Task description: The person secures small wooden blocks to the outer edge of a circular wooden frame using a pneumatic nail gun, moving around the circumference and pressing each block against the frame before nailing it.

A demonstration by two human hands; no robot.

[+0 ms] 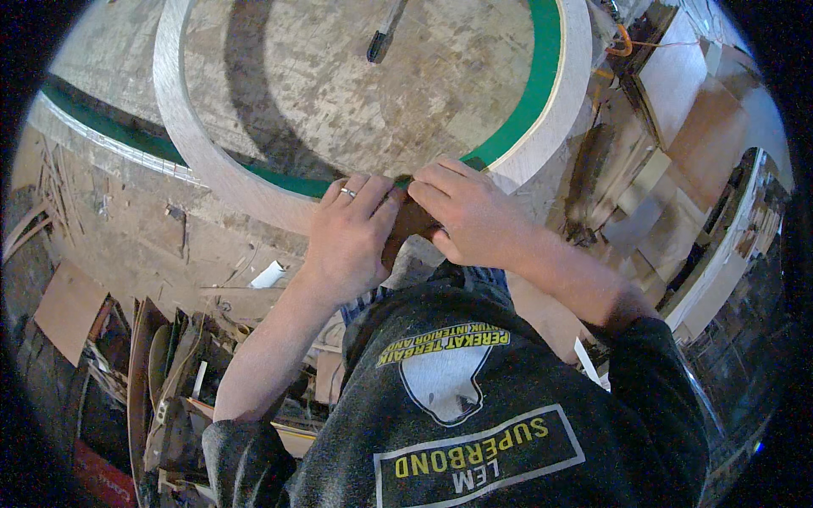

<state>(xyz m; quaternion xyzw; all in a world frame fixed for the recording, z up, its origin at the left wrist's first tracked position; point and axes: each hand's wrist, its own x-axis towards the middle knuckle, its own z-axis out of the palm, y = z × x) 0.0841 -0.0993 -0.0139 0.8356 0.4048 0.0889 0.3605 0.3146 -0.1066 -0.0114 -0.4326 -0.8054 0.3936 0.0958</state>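
Observation:
A large pale ring [182,102] with a green inner face [529,85] lies on a stained worktop [322,93]. My left hand [351,229], with a metal ring on one finger, curls over its near section. Just to the right, my right hand [461,212] bends its fingers over the same section. A brown piece [405,222] shows between the hands at the rim; its shape and what the fingertips press on are partly hidden. A thin tool with a dark end [377,44] lies inside the ring.
Another curved green band with a silvery edge [118,135] lies at the left. Boards and panels [677,161] are piled at the right. Wood offcuts [161,389] crowd the lower left. An orange cord [621,38] is at the upper right. My torso fills the lower middle.

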